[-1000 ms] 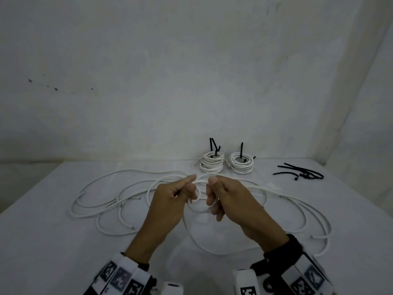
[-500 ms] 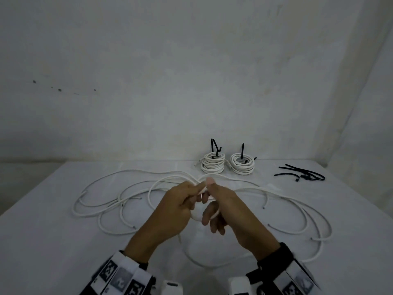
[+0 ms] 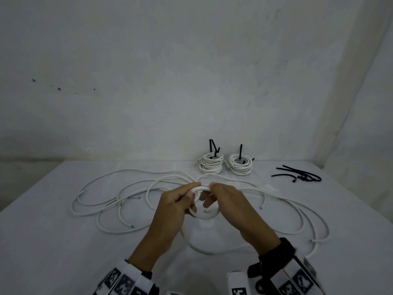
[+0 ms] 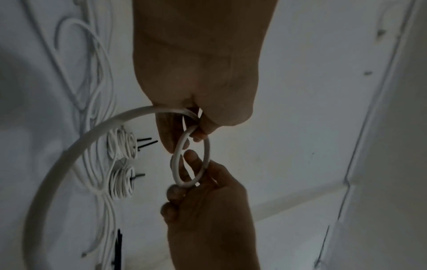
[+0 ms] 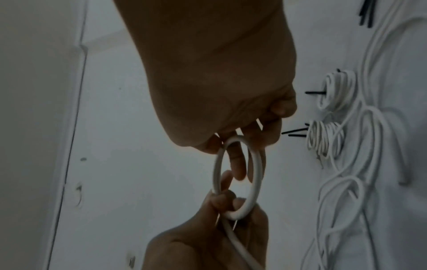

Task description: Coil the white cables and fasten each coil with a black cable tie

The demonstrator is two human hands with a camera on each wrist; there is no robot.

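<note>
My left hand (image 3: pixel 194 188) and right hand (image 3: pixel 210 192) meet above the middle of the table. Between them they hold a small round loop of white cable (image 3: pixel 207 217). In the left wrist view the left hand (image 4: pixel 196 127) pinches the loop (image 4: pixel 206 151) on one side. The right hand (image 4: pixel 198 184) grips the opposite side, with a finger through the ring. The right wrist view shows the right hand (image 5: pixel 233 144) pinching the loop (image 5: pixel 254 173). The cable's tail (image 3: pixel 212 251) sags onto the table in front of me.
Two finished coils (image 3: pixel 211 165) (image 3: pixel 240 167) with black ties sticking up stand at the table's back by the wall. Loose black ties (image 3: pixel 302 176) lie at the back right. Several loose white cables sprawl to the left (image 3: pixel 102 201) and right (image 3: pixel 297 209) of my hands.
My hands have drawn closer together, and the cable between them has been wound into a small, tight ring. The coils and ties at the back have not moved.
</note>
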